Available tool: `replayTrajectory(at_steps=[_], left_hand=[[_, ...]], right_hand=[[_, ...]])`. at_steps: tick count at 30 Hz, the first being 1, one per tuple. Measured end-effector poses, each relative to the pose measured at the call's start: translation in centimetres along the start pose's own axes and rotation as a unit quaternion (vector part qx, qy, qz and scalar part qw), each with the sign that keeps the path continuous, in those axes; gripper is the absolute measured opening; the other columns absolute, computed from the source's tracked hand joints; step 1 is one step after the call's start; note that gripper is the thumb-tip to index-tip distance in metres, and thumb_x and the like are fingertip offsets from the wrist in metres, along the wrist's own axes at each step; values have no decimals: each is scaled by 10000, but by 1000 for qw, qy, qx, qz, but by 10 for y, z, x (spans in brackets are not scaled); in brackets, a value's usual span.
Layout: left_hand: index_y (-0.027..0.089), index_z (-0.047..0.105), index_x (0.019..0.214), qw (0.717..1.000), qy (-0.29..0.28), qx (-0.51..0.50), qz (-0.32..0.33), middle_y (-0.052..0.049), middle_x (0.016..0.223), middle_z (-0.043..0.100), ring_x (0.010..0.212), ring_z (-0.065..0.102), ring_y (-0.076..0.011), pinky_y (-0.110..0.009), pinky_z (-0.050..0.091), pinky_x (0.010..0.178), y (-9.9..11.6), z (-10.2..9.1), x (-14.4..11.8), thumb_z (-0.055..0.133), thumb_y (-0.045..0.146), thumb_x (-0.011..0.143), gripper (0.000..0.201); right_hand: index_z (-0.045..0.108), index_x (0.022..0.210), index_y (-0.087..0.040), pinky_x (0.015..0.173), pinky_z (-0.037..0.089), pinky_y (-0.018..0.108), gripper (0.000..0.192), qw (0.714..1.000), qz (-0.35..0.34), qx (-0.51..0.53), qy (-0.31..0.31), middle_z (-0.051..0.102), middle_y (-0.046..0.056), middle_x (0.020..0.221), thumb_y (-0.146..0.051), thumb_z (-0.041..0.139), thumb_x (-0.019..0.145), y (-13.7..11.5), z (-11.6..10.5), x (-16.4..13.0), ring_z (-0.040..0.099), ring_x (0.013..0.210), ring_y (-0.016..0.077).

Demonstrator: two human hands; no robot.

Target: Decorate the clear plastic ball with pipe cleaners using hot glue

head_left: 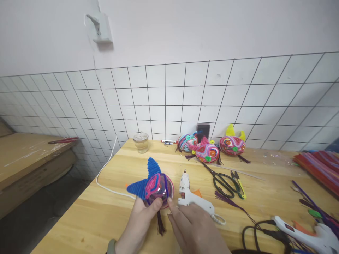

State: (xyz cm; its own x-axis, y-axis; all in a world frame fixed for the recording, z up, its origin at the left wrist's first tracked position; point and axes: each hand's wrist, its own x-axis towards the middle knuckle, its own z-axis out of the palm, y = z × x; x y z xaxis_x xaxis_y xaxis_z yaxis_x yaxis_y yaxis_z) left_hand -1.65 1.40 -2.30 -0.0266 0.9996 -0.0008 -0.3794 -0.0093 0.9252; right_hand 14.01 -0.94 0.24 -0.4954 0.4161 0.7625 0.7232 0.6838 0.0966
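My left hand is closed around a clear round ornament, its thumb pressed on the near side. Blue pipe-cleaner fins stick out at its upper left, next to a pink coiled patch. Down the clear front runs a purple pipe cleaner. The fingertips of my right hand are pressed together at the lower end of that strip. A dark tassel hangs below the ornament. Just right of it, partly behind my right hand, lies a white hot glue gun.
Three colourful fish ornaments stand near the tiled wall. Black scissors and yellow snips lie to the right. A lidded glass is at the back left. Cables and a second glue gun occupy the right front.
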Motion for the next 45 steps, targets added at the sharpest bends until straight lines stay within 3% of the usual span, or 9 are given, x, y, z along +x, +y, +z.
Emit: replayTrajectory(at_steps=[7, 19, 30, 45], left_hand=[[218, 629, 1040, 1000, -11, 14, 7, -65, 1034, 716, 1040, 621, -263, -390, 452, 947, -3, -2, 2, 759, 402, 675, 430], [195, 564, 1204, 1000, -8, 22, 4, -106, 1085, 705, 1063, 614, -282, -398, 452, 955, -3, -3, 3, 767, 446, 646, 645], [194, 606, 1062, 999, -11, 36, -13, -98, 1095, 710, 1045, 620, -269, -376, 464, 920, -2, -4, 2, 747, 420, 682, 464], [190, 620, 1047, 998, -41, 25, -27, -110, 1104, 704, 1070, 612, -290, -378, 466, 910, 5, 3, -3, 697, 460, 726, 427]], right_hand=[[589, 1065, -66, 449, 388, 253, 341, 1000, 22, 5, -7, 646, 26, 565, -178, 273, 1004, -1, -1, 0, 557, 442, 143], [556, 1099, -75, 452, 393, 256, 346, 999, 6, 22, -27, 644, 19, 577, -128, 231, 993, 3, -3, -1, 573, 451, 140], [606, 1034, -48, 459, 389, 284, 422, 999, -36, -15, -23, 584, 26, 548, -58, 189, 968, 7, -6, 0, 514, 452, 153], [598, 1022, -34, 457, 363, 287, 365, 996, -80, 14, -26, 563, 14, 530, -54, 238, 962, 16, -14, 5, 497, 449, 148]])
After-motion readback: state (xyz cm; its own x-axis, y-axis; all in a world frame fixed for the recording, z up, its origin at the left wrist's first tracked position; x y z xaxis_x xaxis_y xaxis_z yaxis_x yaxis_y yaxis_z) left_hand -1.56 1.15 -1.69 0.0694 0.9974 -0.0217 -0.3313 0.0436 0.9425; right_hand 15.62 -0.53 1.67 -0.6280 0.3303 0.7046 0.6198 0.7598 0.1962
